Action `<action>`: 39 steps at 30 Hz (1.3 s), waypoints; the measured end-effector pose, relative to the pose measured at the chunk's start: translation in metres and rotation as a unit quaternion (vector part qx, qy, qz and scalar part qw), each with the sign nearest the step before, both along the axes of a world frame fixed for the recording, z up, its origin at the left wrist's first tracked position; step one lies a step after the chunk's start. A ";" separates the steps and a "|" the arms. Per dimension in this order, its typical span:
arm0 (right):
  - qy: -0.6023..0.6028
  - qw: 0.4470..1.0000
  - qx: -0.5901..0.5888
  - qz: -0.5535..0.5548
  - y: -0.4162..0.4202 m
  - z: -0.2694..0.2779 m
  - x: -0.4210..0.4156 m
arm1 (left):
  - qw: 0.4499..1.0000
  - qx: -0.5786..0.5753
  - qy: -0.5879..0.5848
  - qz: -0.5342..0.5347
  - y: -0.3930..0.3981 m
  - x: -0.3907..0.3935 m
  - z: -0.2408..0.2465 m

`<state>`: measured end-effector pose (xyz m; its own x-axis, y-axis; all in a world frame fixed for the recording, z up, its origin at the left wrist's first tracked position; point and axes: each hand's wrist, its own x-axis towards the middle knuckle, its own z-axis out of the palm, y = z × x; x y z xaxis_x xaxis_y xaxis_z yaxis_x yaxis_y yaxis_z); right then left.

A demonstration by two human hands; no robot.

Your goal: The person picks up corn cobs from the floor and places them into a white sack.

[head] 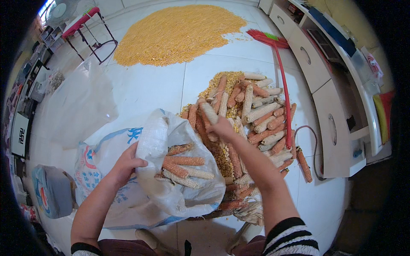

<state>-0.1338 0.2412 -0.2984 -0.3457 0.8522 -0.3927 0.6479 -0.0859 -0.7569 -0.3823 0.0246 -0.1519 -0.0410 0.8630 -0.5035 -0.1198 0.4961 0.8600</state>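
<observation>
A white woven plastic sack (153,128) with blue print lies on the floor before me, its mouth turned towards the right. My left hand (129,163) grips the folded upper edge of that mouth. Inside the opening rest several bare corn cobs (184,161), some reddish, some pale. Over the heap of corn cobs (262,118) to the right, my right hand (221,128) holds a pale corn cob (209,112), slightly blurred. Loose yellow kernels (224,160) show between and under the heaped cobs.
A broad pile of corn kernels (179,32) covers the floor farther off. The red broom (282,80) leans across the heap's right side, near a drawer cabinet (323,92). To the left are a clear plastic sheet (83,96), a folding stool (81,24) and a wrapped package (53,192).
</observation>
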 end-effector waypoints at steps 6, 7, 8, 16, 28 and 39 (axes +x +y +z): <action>0.105 0.963 -0.111 0.223 0.005 0.093 0.089 | 0.999 -0.011 -0.021 0.035 -0.004 0.000 0.018; 0.094 0.951 -0.121 0.270 -0.003 0.114 0.092 | 0.999 -0.018 -0.029 0.038 -0.003 0.001 0.021; 0.086 0.935 -0.130 0.317 -0.012 0.134 0.091 | 0.998 -0.023 -0.036 0.044 -0.003 0.001 0.023; 0.181 0.864 0.078 0.463 -0.119 0.111 -0.015 | 0.998 0.028 -0.040 0.050 -0.001 0.004 0.026; -0.162 0.891 0.278 0.319 -0.033 -0.025 0.070 | 0.998 0.037 -0.043 0.014 -0.003 0.005 0.026; 0.244 0.951 -0.191 -0.014 -0.039 0.039 0.085 | 0.999 0.033 -0.020 0.012 0.001 0.013 0.025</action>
